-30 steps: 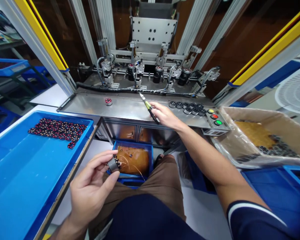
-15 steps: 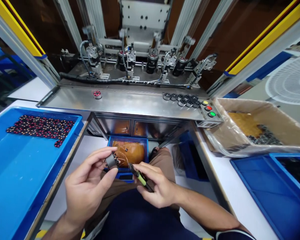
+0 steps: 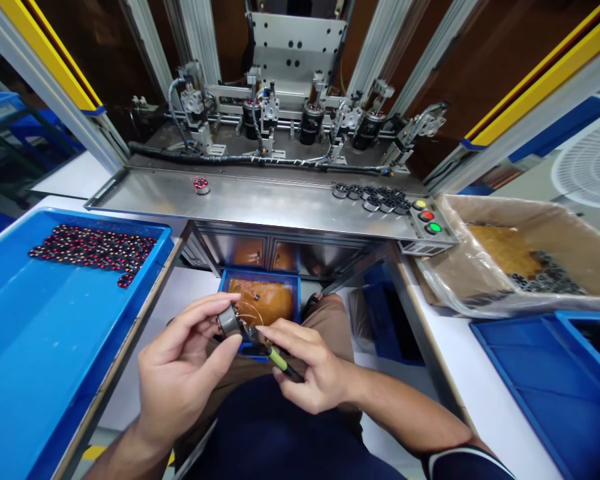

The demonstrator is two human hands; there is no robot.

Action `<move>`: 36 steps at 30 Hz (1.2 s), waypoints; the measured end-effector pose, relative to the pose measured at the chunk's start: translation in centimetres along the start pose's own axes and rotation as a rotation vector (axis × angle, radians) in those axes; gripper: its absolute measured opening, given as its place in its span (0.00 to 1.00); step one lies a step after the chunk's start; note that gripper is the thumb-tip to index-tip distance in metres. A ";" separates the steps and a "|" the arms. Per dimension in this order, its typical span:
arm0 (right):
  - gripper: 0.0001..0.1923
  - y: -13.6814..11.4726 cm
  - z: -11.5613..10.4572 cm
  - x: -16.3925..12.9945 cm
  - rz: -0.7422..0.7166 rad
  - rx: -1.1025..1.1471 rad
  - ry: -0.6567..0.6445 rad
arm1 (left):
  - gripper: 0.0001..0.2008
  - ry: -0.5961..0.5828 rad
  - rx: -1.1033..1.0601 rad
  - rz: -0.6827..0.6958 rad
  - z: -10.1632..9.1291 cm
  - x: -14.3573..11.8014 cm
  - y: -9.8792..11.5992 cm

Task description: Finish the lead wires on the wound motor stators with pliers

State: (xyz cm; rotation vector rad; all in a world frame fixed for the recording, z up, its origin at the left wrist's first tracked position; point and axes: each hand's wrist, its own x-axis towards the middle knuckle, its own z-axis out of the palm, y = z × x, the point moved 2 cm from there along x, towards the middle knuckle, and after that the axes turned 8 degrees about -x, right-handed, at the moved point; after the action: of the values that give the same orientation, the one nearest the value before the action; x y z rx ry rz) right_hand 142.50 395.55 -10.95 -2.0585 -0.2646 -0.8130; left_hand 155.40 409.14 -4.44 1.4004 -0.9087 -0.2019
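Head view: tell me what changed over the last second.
The right hand came back from the steel shelf with the green-handled tool and brought its tip against the wound part over the lap. The left hand kept hold of that part throughout. The single red coil on the shelf, the blue tray and the buttons stayed put.

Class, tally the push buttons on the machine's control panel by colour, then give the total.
Yellow button: 1
Red button: 1
Green button: 1
Total: 3
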 end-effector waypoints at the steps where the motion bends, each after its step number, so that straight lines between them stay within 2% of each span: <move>1: 0.40 0.1 -0.1 -0.1 0.002 -0.008 0.001 | 0.19 -0.003 -0.003 -0.001 0.1 0.0 0.0; 6: 0.39 0.3 -0.2 -0.6 0.046 -0.025 0.005 | 0.19 -0.010 -0.067 -0.024 -0.1 -0.1 -0.5; 11: 0.43 -0.1 -0.2 -0.1 0.046 0.003 0.001 | 0.15 -0.018 -0.153 0.021 -0.3 -0.4 -0.8; 17: 0.45 -0.2 -0.1 0.5 -0.001 0.023 -0.001 | 0.15 0.021 -0.081 0.085 -0.3 -0.7 -0.6; 24: 0.45 0.0 0.0 1.0 -0.030 -0.001 -0.013 | 0.16 -0.021 -0.010 0.109 -0.6 -0.5 -0.5; 29: 0.41 0.2 -0.2 0.8 -0.053 -0.084 -0.002 | 0.17 -0.044 0.021 0.123 -0.7 -0.6 -0.7; 36: 0.43 0.2 -0.3 0.8 0.018 -0.054 0.002 | 0.18 -0.030 0.010 0.111 -0.7 -0.8 -0.8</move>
State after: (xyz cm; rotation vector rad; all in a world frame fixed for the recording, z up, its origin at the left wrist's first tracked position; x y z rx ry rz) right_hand 143.07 395.14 -10.51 -2.1071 -0.2250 -0.8192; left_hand 155.61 410.05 -5.42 1.3551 -1.0105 -0.1349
